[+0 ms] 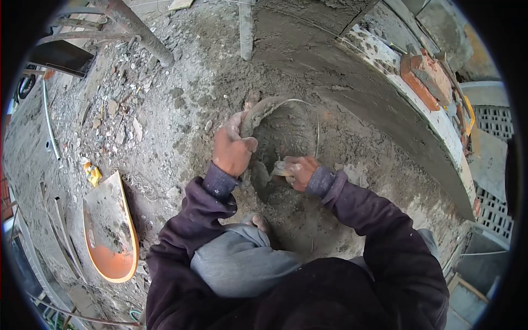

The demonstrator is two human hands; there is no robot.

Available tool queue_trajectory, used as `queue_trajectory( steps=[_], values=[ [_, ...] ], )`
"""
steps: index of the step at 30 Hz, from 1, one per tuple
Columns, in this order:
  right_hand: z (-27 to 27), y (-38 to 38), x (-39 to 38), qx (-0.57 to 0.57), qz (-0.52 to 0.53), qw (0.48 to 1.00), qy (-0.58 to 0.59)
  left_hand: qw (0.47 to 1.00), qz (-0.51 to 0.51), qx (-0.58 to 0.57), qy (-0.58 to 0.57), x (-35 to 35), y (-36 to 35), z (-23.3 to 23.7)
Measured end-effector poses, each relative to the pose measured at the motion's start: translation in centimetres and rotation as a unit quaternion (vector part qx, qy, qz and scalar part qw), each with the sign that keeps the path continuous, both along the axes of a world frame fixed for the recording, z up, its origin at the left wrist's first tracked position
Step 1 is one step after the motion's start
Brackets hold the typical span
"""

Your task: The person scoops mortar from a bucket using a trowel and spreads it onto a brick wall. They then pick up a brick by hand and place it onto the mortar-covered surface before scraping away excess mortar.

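Note:
My left hand [232, 147] is closed on the rim of a mortar-caked bucket [264, 109], which is tilted with its mouth toward me. A thin wire handle [318, 129] loops out from the bucket's right side. In my right hand [302, 171] is a trowel, gripped by its pale handle. Its blade [259, 175], coated in grey mortar, is at the near side of the bucket's mouth, below my left hand. Wet grey mortar [283, 129] lines the inside of the bucket. The fingertips of my left hand are partly hidden by the rim.
A freshly plastered low wall [379, 113] curves along the right, with broken bricks [423, 80] on its ledge. An orange-edged scoop-shaped piece [113, 236] lies at left, near a yellow wrapper [92, 174]. Rubble covers the ground. A metal post [140, 33] stands at upper left.

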State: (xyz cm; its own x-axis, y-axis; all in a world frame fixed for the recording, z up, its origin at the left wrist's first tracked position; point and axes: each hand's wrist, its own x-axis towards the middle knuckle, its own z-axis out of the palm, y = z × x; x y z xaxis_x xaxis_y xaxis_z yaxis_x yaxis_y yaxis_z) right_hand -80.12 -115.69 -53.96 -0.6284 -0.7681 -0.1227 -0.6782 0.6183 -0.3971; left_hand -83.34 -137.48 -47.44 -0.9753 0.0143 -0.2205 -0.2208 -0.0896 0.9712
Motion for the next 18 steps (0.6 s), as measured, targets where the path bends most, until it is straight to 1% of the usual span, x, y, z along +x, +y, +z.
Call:
queue_trajectory(
  steps=[1, 2, 5, 6, 9, 11, 12, 13, 14, 15, 17, 18],
  values=[
    [-0.1, 0.8, 0.8, -0.025, -0.016, 0.999, 0.021, 1.000, 0.011, 0.026, 0.013, 0.1, 0.0, -0.6],
    [0.3, 1.2, 1.3, -0.042, -0.036, 0.998, 0.024, 0.999, 0.007, 0.026, 0.025, 0.1, 0.0, -0.5],
    [3.1, 2.5, 1.2, -0.120, -0.077, 0.976, -0.162, 0.996, -0.001, -0.065, 0.053, 1.4, -0.2, 0.7],
    [3.6, 2.9, 1.4, -0.119, -0.082, 0.976, -0.166, 0.999, 0.022, -0.009, 0.026, 2.1, -0.4, -0.5],
    [4.1, 4.2, 0.8, -0.133, -0.104, 0.976, -0.135, 0.996, 0.077, 0.042, 0.018, 4.4, -2.1, -0.4],
    [3.8, 5.7, 0.2, -0.143, -0.118, 0.978, -0.094, 0.995, 0.096, 0.010, 0.007, 6.4, -3.4, -0.2],
    [4.2, 6.4, -0.3, -0.141, -0.135, 0.976, -0.098, 0.990, 0.131, 0.056, -0.005, 7.6, -3.2, 0.3],
    [4.6, 7.0, -0.6, -0.139, -0.151, 0.973, -0.101, 0.990, 0.135, 0.031, -0.008, 8.8, -3.9, 0.2],
    [4.8, 7.9, -1.2, -0.136, -0.164, 0.971, -0.111, 0.983, 0.172, 0.060, -0.034, 9.5, -3.4, 1.4],
    [4.7, 8.9, -2.3, -0.151, -0.147, 0.973, -0.089, 0.982, 0.187, 0.022, -0.022, 10.2, -3.8, 1.4],
    [3.6, 10.4, -4.7, -0.186, -0.100, 0.976, -0.058, 0.980, 0.197, -0.017, 0.003, 10.0, -3.1, 2.6],
    [1.2, 11.3, -6.3, -0.206, -0.154, 0.961, -0.106, 0.981, 0.190, -0.049, 0.016, 9.8, -2.9, 1.8]
  ],
)
